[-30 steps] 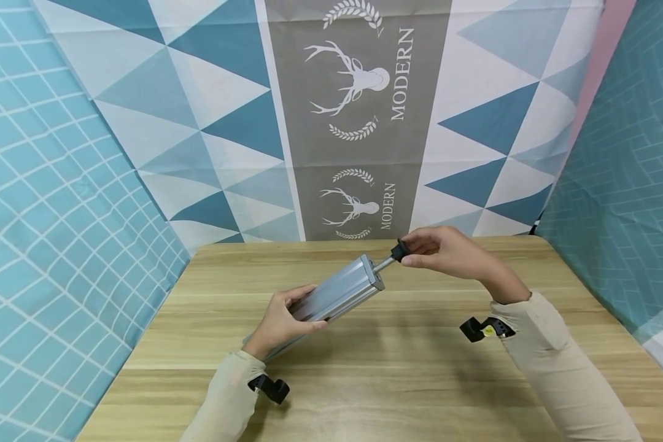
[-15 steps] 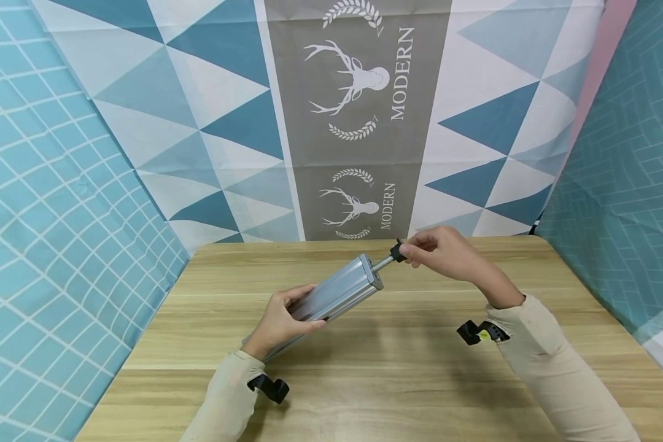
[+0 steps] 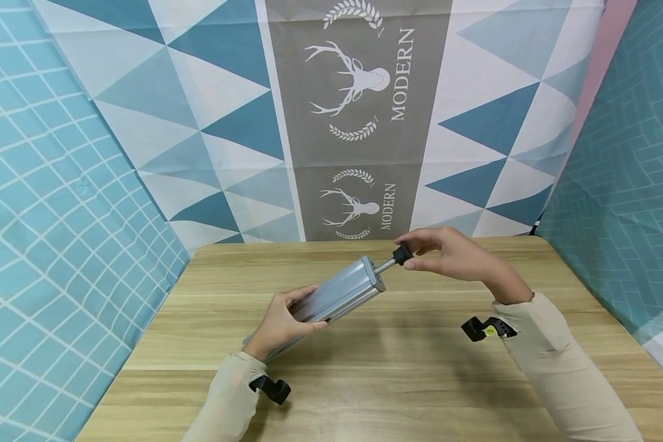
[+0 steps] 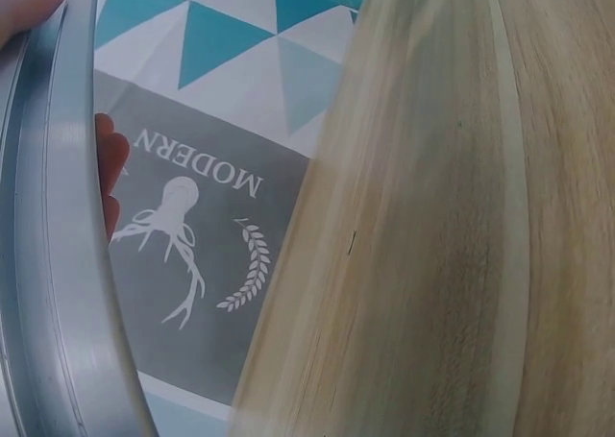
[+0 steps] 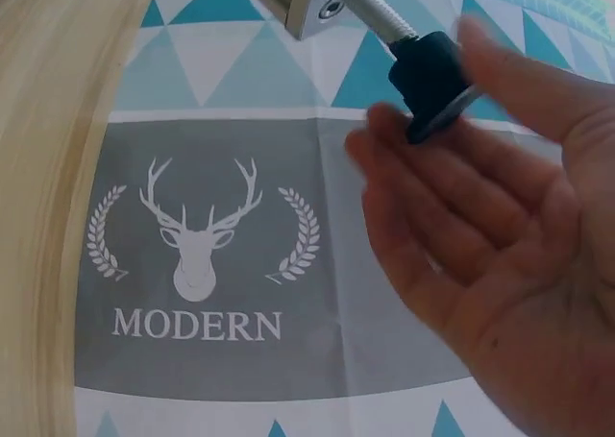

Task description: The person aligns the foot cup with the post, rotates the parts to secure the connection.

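A long silver aluminium profile [image 3: 339, 288] slants up to the right above the wooden table. Around its lower half, my left hand [image 3: 279, 319] grips it, thumb on the near side and fingers over the far side. From the end plate of the profile sticks a threaded rod with a black levelling foot [image 3: 402, 253]. My right hand [image 3: 447, 253] holds the foot's black base between thumb and fingertips. In the right wrist view the thumb lies against one side of the levelling foot [image 5: 430, 77], with the fingers loosely behind its flange; the thumb is blurred.
The wooden table [image 3: 392, 368] lies below both hands. A patterned cloth [image 3: 359, 123] with deer heads and triangles hangs behind its far edge. Blue cloths stand at the left [image 3: 61, 215] and the right [image 3: 630, 184]. Each wrist carries a black camera mount.
The right thumb and fingers closed across the black foot half a second ago and are now spread back round it. The left hand and the profile hardly moved.
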Demonstrator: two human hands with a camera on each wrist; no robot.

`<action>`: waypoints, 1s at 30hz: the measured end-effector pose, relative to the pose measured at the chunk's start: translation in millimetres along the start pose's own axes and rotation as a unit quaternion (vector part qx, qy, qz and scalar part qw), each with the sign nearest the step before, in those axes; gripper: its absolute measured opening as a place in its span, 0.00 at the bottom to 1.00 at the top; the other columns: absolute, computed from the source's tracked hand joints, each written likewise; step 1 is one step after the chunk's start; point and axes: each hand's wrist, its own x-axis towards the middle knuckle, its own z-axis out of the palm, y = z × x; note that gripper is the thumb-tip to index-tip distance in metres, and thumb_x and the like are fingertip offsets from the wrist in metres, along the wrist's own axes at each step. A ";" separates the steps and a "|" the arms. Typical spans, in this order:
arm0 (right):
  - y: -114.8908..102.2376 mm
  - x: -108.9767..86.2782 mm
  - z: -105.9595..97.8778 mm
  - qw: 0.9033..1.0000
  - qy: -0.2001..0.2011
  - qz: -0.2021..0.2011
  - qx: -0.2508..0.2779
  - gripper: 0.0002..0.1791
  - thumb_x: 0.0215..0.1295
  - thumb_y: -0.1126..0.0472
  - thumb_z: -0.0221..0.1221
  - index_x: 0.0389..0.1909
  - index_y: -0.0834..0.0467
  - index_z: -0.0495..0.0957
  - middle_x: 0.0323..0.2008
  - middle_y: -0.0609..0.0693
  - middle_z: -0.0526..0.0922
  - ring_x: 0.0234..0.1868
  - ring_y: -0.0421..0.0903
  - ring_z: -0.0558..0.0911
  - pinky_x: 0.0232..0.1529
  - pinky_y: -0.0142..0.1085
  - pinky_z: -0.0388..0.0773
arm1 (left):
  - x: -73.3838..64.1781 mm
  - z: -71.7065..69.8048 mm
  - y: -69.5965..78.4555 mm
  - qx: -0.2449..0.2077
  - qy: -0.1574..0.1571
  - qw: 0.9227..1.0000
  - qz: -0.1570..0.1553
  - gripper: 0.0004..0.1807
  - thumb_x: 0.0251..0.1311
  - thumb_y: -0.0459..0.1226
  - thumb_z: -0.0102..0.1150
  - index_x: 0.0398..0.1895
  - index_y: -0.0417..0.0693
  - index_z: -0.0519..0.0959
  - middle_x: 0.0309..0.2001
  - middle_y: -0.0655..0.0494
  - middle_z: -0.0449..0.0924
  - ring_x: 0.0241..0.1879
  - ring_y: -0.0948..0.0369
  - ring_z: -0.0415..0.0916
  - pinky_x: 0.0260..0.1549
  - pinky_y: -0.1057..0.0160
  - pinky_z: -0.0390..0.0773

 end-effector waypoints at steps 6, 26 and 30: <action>-4.4 2.2 10.9 0.997 0.054 0.057 -0.014 0.15 0.67 0.48 0.58 0.29 0.54 0.81 0.25 0.48 0.83 0.27 0.43 0.80 0.29 0.38 0.75 | -0.7 -0.2 0.8 0.002 0.000 1.000 0.017 0.34 0.43 0.30 0.74 0.59 0.35 0.75 0.56 0.39 0.76 0.53 0.48 0.76 0.47 0.65 0.74; -1.8 -6.6 -1.1 0.999 -0.033 -0.033 0.019 0.31 0.64 0.61 0.62 0.67 0.52 0.67 0.57 0.51 0.78 0.54 0.51 0.79 0.49 0.48 0.77 | 5.7 0.1 -32.5 -0.006 0.007 1.000 0.016 0.36 0.43 0.35 0.76 0.60 0.43 0.76 0.57 0.44 0.77 0.53 0.51 0.76 0.47 0.63 0.74; -2.3 -4.5 2.7 1.000 0.001 0.004 -0.006 0.20 0.66 0.56 0.61 0.58 0.57 0.76 0.43 0.49 0.84 0.45 0.46 0.83 0.45 0.45 0.78 | 6.8 1.0 -37.4 -0.005 0.004 1.000 0.015 0.36 0.42 0.35 0.77 0.60 0.44 0.76 0.57 0.45 0.77 0.53 0.52 0.76 0.47 0.63 0.74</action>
